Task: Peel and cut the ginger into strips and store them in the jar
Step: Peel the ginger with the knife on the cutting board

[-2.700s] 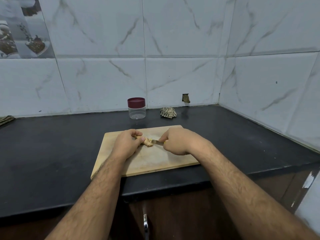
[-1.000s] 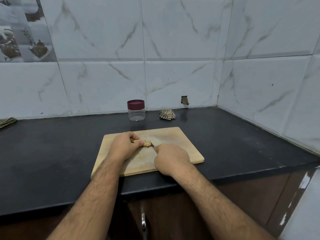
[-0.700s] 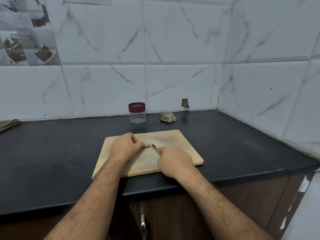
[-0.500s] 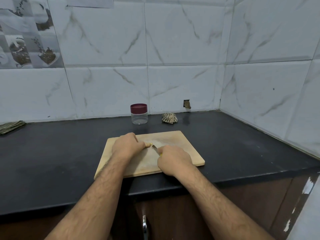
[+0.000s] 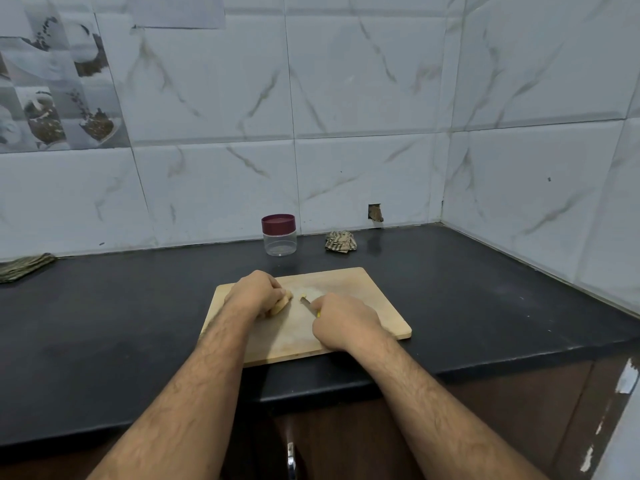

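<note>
A person's left hand curls over a pale, knobbly piece of ginger on a light wooden rectangular cutting board, its grip closed on the root and pinning it down near the board's far left. The right hand has its grip wrapped around a small knife with a yellow handle, whose short blade points toward the ginger but sits just apart from it. One small pale cut bit lies on the board between blade and root. The clear round plastic jar with a maroon lid stands capped and apparently empty at the back of the black stone surface, well apart from the board. Judging by this, cutting has barely begun: most of the root remains whole, no pile of strips shows, and filling the jar is still to come. Whether peeling is finished cannot be told.
</note>
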Available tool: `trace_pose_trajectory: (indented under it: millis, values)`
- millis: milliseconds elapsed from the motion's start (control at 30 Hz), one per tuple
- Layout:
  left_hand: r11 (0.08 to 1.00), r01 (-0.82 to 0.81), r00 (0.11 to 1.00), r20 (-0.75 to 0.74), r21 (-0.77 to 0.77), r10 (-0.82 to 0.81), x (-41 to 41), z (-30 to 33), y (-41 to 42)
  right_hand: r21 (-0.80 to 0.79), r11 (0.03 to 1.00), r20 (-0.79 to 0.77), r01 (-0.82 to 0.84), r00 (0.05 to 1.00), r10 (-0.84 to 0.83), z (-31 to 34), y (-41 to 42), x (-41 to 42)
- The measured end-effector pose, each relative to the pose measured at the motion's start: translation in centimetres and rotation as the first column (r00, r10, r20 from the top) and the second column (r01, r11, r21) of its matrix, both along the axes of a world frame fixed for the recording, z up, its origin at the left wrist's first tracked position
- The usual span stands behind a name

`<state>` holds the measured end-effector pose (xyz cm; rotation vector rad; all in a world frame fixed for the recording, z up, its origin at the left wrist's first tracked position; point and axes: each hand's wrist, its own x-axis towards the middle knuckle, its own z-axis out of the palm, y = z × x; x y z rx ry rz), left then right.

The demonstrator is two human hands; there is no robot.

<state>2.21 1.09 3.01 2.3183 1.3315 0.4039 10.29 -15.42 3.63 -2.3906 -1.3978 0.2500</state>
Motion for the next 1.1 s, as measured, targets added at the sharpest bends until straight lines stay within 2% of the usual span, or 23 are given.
trace_pose_trajectory:
  millis: [100, 233, 367, 600, 1100]
  values:
    - [0.998, 0.001, 0.998, 0.059, -0.061, 0.003, -0.2, -0.6, 0.4, 0.021, 1.0, 0.037, 0.003, 0.999, -0.004, 0.1, -0.3, 0.0]
    - [0.995, -0.01, 0.991, 0.131, -0.103, 0.024, -0.5, -1.3, 0.6, 0.033, 0.999, -0.057, -0.001, 0.998, 0.003, 0.1, 0.6, -0.2]
    - [0.999, -0.024, 0.992, 0.127, -0.033, 0.028, -0.5, -1.7, 0.5, 0.058, 0.998, -0.098, 0.006, 0.995, 0.0, 0.2, 1.8, -0.8]
    - [0.992, -0.123, 0.982, 0.146, 0.04, 0.116, -0.3, -2.6, -0.2, 0.082, 0.996, -0.042, 0.034, 0.999, -0.031, -0.3, 3.2, -1.9]
    - [0.971, -0.216, 0.969, 0.143, 0.101, 0.201, 0.0, -2.8, -0.9, 0.074, 0.996, 0.017, 0.042, 0.999, -0.044, -0.4, 3.9, -2.7]
